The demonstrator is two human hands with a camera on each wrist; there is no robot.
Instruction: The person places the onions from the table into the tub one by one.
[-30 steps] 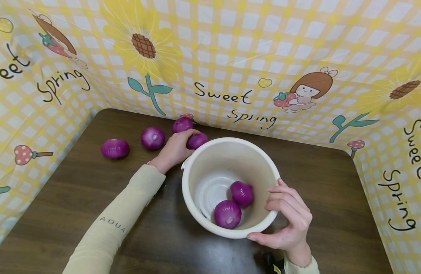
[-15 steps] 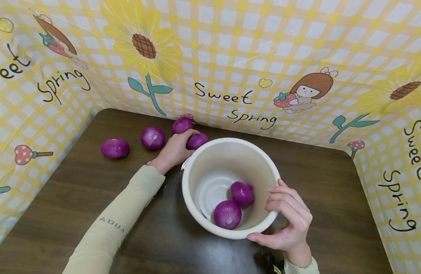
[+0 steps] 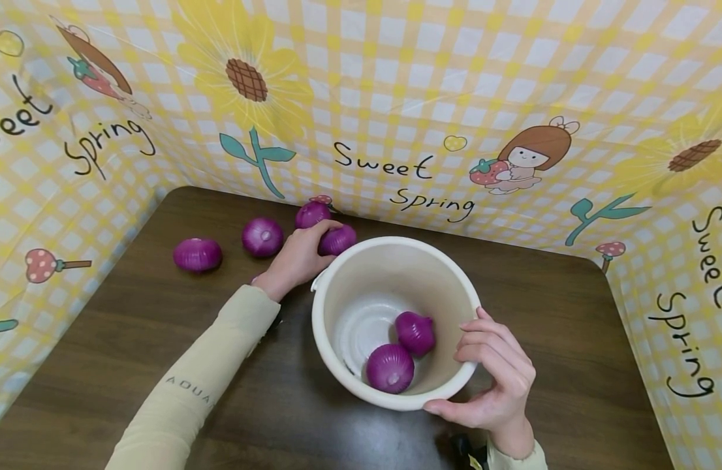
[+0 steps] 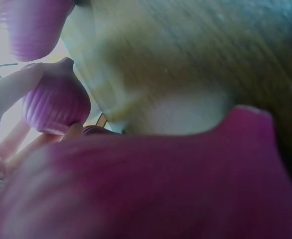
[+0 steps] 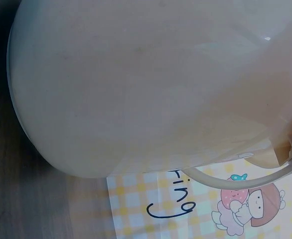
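In the head view my left hand (image 3: 299,258) grips a purple onion (image 3: 339,240) on the table, just behind the bucket's left side. The left wrist view shows this onion (image 4: 56,102) between thumb and fingers. A blurred onion (image 4: 151,189) fills that view's foreground, close to the wrist. My right hand (image 3: 499,372) holds the rim of a cream bucket (image 3: 396,274), fingers curled over the edge and thumb against the near side. Two onions lie inside the bucket, one smooth (image 3: 415,332) and one ribbed (image 3: 390,369). The right wrist view is mostly the bucket's outer wall (image 5: 136,89).
Left of my left hand lie a round onion (image 3: 262,237) and a wider one (image 3: 198,254). Another onion (image 3: 313,214) sits by the back edge of the brown table (image 3: 572,313). A checked cloth (image 3: 396,98) walls the table's back and sides. The bucket's handle (image 5: 235,183) hangs down.
My left hand and forearm have shifted very slightly left, the onion still in the grip. The right hand and the bucket have not moved.
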